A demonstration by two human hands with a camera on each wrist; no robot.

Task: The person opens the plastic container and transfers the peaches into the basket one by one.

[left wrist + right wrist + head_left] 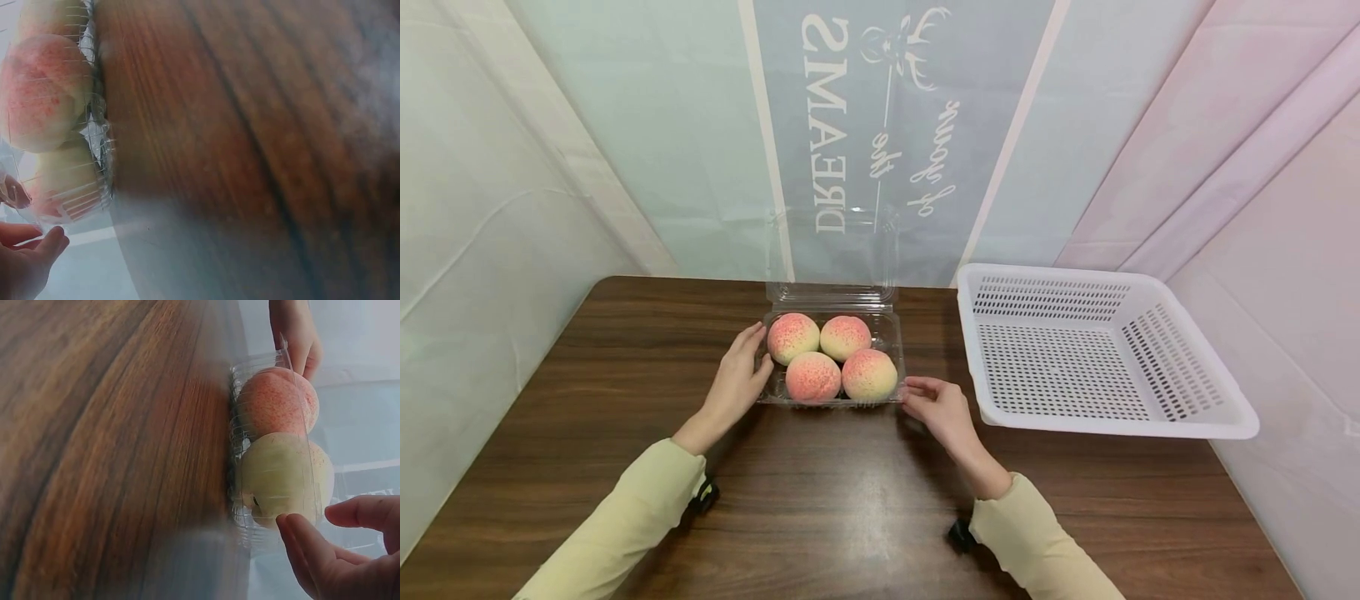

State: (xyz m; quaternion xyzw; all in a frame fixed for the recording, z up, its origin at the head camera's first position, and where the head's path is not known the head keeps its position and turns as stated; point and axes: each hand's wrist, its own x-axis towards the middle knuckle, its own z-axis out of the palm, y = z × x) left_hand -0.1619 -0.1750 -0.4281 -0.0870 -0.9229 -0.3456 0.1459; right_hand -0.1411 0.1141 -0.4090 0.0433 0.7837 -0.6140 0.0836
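Note:
Several pink-and-yellow peaches [869, 375] sit in a clear plastic clamshell box [891, 329] at the table's far side. Its transparent lid [835, 258] stands raised at the back. My left hand [739, 375] is at the box's left side, fingers extended along it and thumb near the front corner. At the front right corner, my right hand [942, 408] touches the box with its fingertips. In the right wrist view, that hand's thumb and fingers [306, 540] are apart beside the nearest peach [281, 475]. The left wrist view shows the left thumb [50, 247] by the box's end.
A white perforated plastic basket [1045, 421] stands to the right of the box. Both stand on a dark wood-grain table [835, 517]. A printed cloth [700, 125] hangs behind the table, and pale sheeting [467, 250] covers the sides.

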